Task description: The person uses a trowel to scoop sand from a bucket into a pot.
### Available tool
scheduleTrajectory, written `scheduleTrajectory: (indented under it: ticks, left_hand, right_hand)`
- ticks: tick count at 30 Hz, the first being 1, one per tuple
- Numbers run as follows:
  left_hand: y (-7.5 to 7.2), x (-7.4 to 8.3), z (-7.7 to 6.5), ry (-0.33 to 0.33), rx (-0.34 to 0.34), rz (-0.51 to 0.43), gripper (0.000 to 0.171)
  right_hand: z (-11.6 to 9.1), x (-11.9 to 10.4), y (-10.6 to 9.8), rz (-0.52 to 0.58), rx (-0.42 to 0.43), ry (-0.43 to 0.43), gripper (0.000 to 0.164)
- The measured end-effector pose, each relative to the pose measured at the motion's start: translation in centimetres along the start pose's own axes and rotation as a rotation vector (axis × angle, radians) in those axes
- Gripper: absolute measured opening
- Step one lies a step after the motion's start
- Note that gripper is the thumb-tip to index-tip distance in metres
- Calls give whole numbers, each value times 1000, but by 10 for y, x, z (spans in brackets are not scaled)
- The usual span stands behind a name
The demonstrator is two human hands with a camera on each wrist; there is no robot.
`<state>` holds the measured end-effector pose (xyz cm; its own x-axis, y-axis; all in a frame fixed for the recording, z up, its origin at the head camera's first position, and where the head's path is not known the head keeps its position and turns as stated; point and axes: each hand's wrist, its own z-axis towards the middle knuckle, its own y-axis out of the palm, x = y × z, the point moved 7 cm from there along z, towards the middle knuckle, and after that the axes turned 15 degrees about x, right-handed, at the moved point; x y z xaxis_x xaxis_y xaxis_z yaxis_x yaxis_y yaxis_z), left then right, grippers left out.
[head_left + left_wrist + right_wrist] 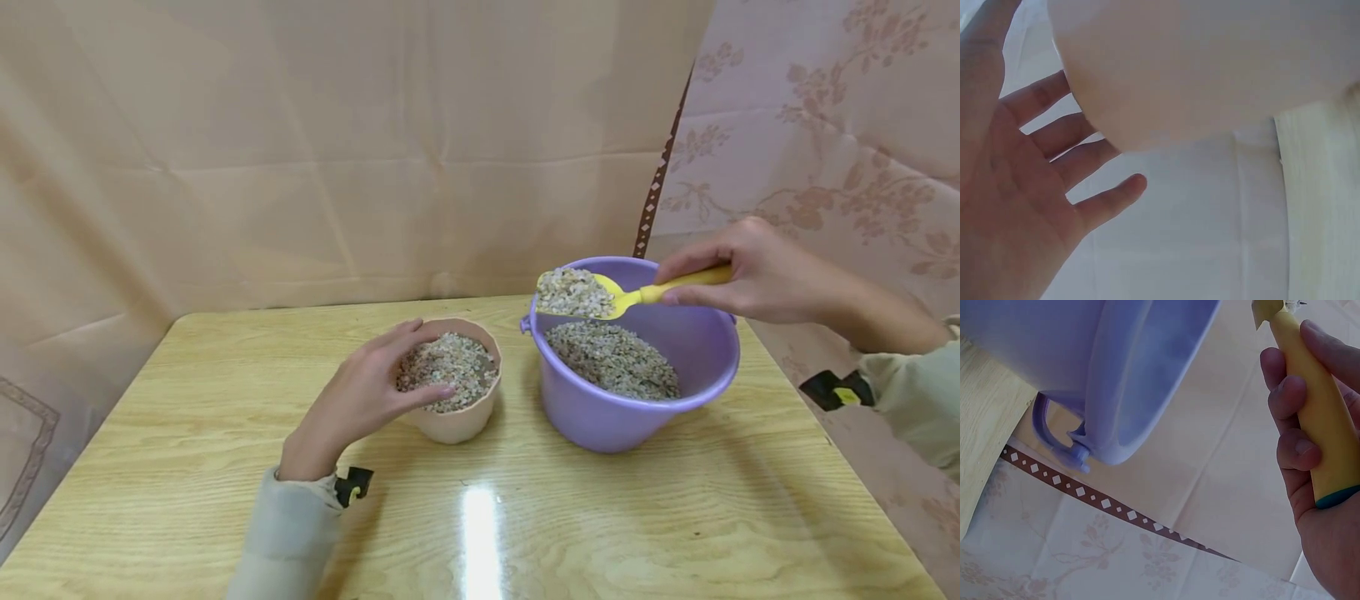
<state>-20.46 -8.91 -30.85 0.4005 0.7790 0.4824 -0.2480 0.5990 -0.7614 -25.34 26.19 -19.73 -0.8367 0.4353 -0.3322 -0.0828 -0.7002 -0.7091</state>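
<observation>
In the head view, a peach pot [453, 427] with a wavy rim stands on the table, pale grit [461, 367] inside. My left hand [367, 379] holds it from the left, thumb over the near rim and fingers round the far side; its little finger is off the pot [1197, 69] in the left wrist view. My right hand [765, 271] grips the handle of a yellow toy shovel [626, 302]. The shovel's blade carries a heap of grit [573, 292] above the left rim of a purple bucket [600, 417]. More grit [615, 358] lies in the bucket.
Pot and bucket share a light wooden table [225, 400], the bucket on the right. Behind the table hangs a beige cloth [337, 150], with a flowered cloth [825, 125] to the right. The bucket's purple handle [1054, 434] hangs at its side in the right wrist view.
</observation>
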Motion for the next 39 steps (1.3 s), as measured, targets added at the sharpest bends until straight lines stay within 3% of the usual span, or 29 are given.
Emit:
scheduleTrajectory:
  ticks: [8,14,20,32,39]
  left_hand:
    - [-2,-19,-10,-45,-37,-8,87]
    - [-3,-21,-13,-18,-15,-29,87]
    - [-1,-25,-14,-4,18,-48,79]
    - [-3,-29,-18,-6,68,-51,73]
    - [-5,-34,-19,13,120,-69,95]
  right_hand:
    - [4,-3,2,19,-14,5,27]
    - [8,-7,5,24,-23,9,26]
    - [13,-12,11,38,-21,-40,27]
    - [25,-23,26,50,-63,-56,22]
    - [29,-28,42,115,-100,-84,21]
